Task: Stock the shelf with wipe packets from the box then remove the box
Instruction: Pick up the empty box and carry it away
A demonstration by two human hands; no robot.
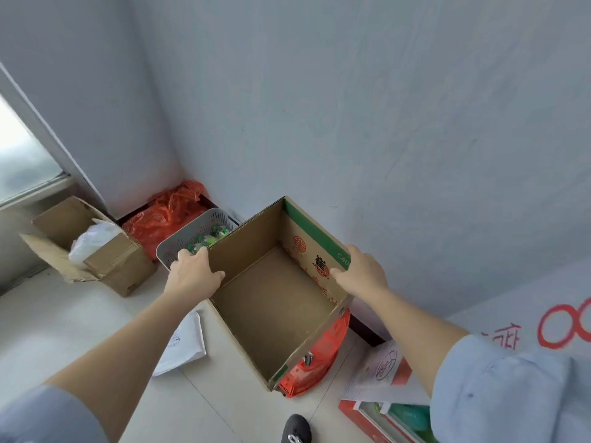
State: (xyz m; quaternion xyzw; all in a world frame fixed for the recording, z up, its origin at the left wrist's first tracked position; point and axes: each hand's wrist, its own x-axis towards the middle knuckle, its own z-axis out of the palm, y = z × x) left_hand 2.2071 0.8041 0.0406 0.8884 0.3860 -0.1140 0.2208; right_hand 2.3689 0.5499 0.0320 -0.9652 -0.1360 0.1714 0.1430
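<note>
Head view: an empty cardboard box (275, 302) held up by both hands over the floor.

Nearest, a dark shoe (296, 428) stands on the pale floor (80, 324), with white paper (182, 343) lying to the left. Above that, the left hand (192, 276) is clenched over the box's left wall, thumb inside, and the right hand (359, 273) grips the printed right wall the same way. The box is open-topped and bare inside; no wipe packets or shelf show, so the stocking looks finished and only carrying the box away remains. An orange crate (315, 356) shows just under its lower right corner. Beyond the left hand sits a grey basket (188, 235) of green items, then red plastic bags (166, 212) in the corner, and another carton (92, 247) by the window.
</note>
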